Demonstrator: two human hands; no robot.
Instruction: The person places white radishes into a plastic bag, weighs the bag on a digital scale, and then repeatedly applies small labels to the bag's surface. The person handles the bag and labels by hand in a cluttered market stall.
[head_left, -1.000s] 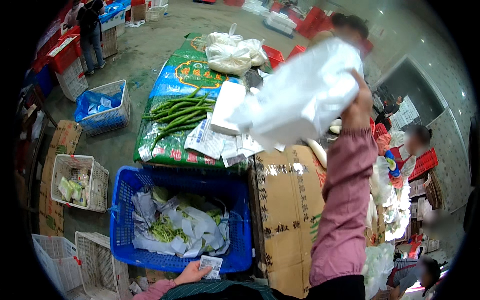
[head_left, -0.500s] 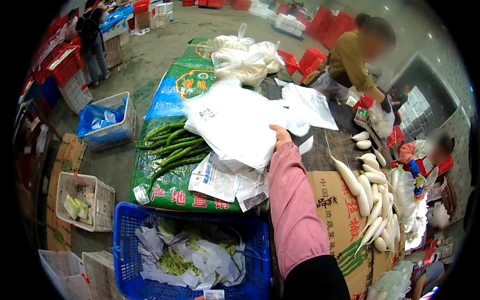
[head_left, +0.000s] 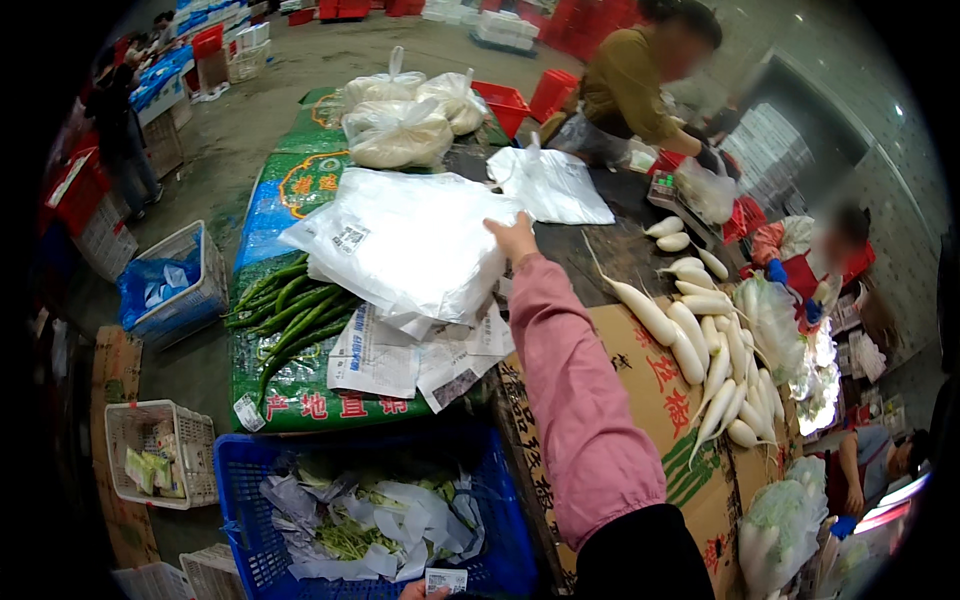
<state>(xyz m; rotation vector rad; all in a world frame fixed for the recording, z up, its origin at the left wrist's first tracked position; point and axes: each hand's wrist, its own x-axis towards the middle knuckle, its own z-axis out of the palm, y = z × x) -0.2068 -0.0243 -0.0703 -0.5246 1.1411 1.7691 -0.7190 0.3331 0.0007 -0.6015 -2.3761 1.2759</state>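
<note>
My right hand reaches forward in a pink sleeve, fingers closed on the right edge of a stack of white plastic bags. The stack lies over printed paper sheets and partly covers long green chili peppers. At the bottom edge, my left hand shows only its fingertips, which grip a small white printed label. Just beyond the label is a blue crate holding leafy greens and crumpled paper. Another folded white bag lies beyond my right hand.
White radishes lie on cardboard to the right, near a scale. Filled, tied bags stand at the table's far end. A co-worker bends over the far right side. White crates stand on the left floor.
The view has swung, moving the scene leftward and up. The top bag's blurred, raised part has settled flatter beside my right hand. More of my left fingertips and the label shows.
</note>
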